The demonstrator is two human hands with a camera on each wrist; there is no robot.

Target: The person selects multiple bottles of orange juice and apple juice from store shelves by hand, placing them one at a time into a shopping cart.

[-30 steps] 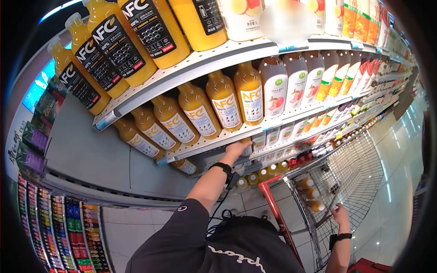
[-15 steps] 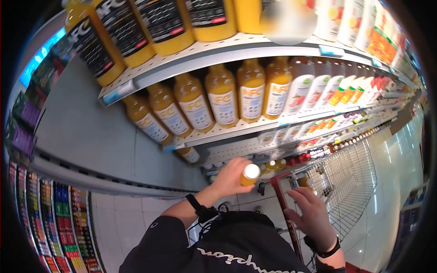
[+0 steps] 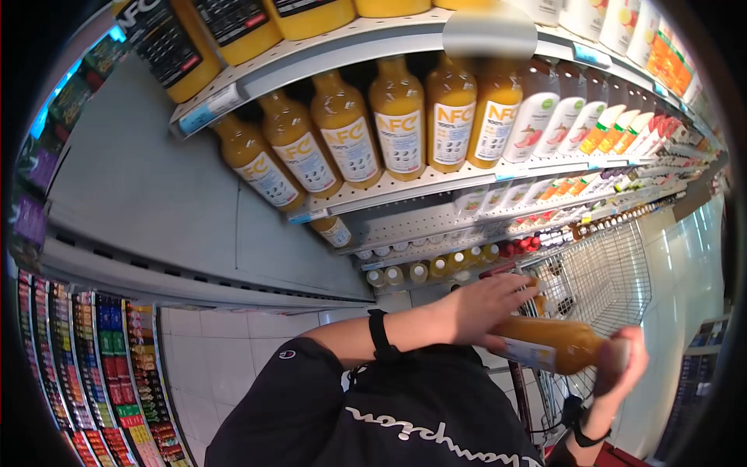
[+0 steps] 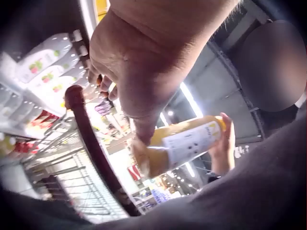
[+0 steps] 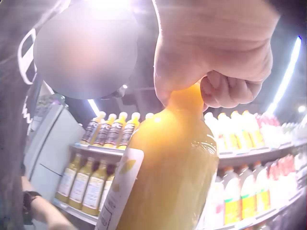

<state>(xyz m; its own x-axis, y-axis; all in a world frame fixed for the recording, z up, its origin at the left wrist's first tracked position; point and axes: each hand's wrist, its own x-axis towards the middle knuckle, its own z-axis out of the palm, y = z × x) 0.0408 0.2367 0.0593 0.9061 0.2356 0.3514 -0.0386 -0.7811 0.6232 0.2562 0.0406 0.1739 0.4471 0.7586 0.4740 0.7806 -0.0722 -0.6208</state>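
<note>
Sideways at chest level lies a clear plastic bottle of orange juice (image 3: 552,344) with a white label, held between both hands just above the silver wire shopping cart (image 3: 615,272). The right hand (image 3: 629,364) has its fingers curled tight round the neck and cap. The left hand (image 3: 478,310) lays straight, slightly spread fingers over the base end, thumb touching it. Behind stand white metal shelves (image 3: 436,180) of similar bottles.
</note>
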